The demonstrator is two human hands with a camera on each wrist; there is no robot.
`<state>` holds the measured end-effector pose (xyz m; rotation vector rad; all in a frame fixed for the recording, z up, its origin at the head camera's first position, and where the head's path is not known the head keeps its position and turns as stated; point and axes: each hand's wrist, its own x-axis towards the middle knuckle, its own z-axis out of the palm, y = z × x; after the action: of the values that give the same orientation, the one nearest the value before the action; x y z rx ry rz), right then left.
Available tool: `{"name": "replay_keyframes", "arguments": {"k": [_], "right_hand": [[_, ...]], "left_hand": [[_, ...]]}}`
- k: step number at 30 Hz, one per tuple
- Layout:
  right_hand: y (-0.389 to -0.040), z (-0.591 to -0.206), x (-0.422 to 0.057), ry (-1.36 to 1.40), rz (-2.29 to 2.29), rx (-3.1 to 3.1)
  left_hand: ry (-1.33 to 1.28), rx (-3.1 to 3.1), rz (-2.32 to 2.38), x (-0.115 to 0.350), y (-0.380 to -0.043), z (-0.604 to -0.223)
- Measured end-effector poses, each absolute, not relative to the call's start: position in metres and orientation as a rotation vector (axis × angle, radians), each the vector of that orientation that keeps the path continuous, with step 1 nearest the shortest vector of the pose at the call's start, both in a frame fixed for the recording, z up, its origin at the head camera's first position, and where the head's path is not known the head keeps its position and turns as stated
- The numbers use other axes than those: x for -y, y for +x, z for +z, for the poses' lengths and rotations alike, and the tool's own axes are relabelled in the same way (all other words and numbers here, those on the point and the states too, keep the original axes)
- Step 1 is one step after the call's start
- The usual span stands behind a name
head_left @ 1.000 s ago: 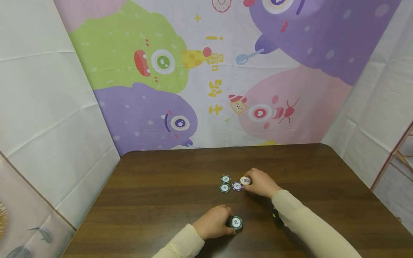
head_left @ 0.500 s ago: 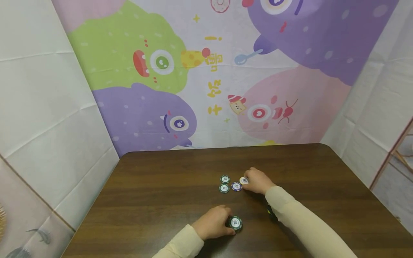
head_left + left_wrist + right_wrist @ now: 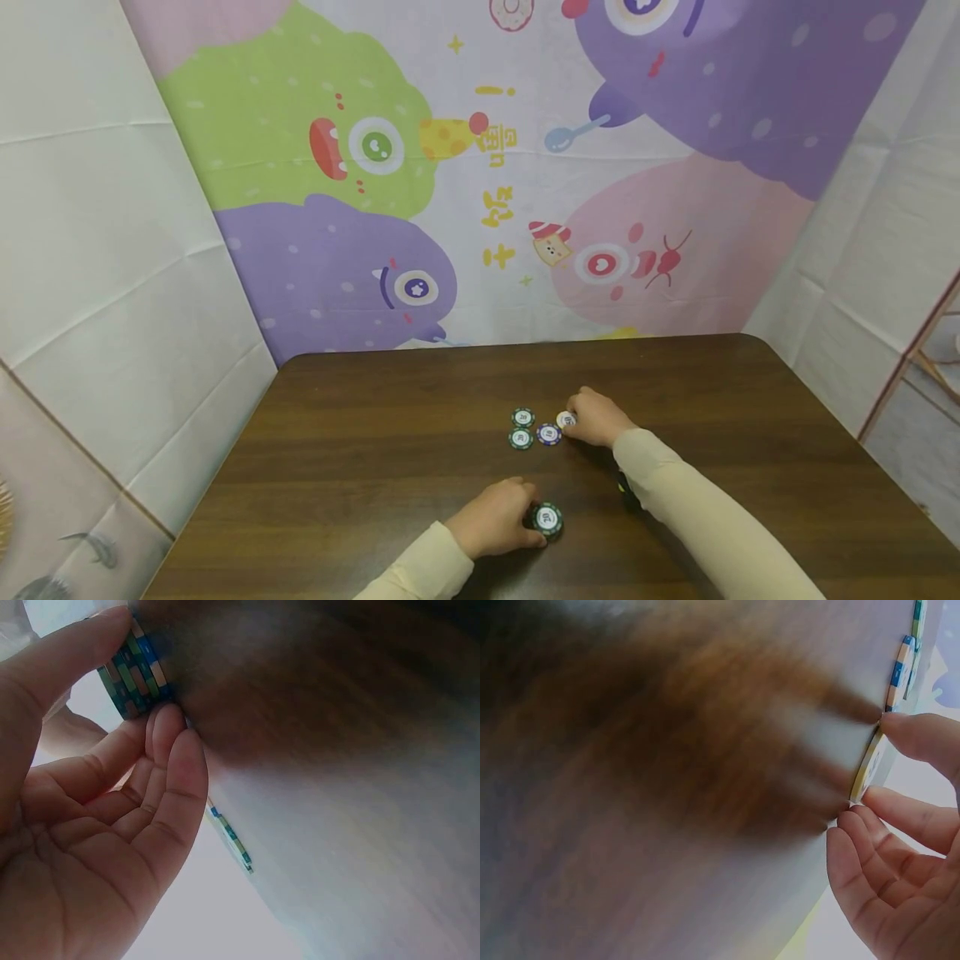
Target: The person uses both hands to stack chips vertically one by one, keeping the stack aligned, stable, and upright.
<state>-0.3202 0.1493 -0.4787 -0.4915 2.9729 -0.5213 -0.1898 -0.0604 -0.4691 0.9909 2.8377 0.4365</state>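
In the head view my left hand [image 3: 497, 518] holds a stack of poker chips [image 3: 548, 518] on the table, thumb and fingers around its sides. Its top chip is green and reads 20. The left wrist view shows the stack's striped edges [image 3: 139, 679], mostly green with blue at the table end. Farther forward, my right hand [image 3: 597, 417] pinches a pale yellow poker chip [image 3: 566, 420] lying flat, thumb and index finger at its rim [image 3: 867, 766]. Beside it lies a blue chip [image 3: 548, 434]. Two green chips [image 3: 521, 438] lie left of that; part of the yellow chip is covered.
The brown wooden table [image 3: 360, 450] has rounded far corners. Behind it hangs a cartoon-printed cloth [image 3: 465, 308], with pale cloth [image 3: 135, 250] along the left side. A dark strap with a yellow-green mark [image 3: 624, 487] shows below the right sleeve.
My right hand and forearm have shifted slightly left, with the yellow chip moving very little toward the blue one. My left hand stays on the stack. The head view has drifted slightly.
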Motion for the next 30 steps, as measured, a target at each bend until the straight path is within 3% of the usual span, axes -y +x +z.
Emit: {"name": "replay_keyframes", "arguments": {"k": [30], "right_hand": [[-0.3201,-0.4789,-0.1569,-0.562,-0.531,-2.985]], "left_hand": [[0.995,-2.838,0.433,0.0607,-0.189,-0.4678]]}}
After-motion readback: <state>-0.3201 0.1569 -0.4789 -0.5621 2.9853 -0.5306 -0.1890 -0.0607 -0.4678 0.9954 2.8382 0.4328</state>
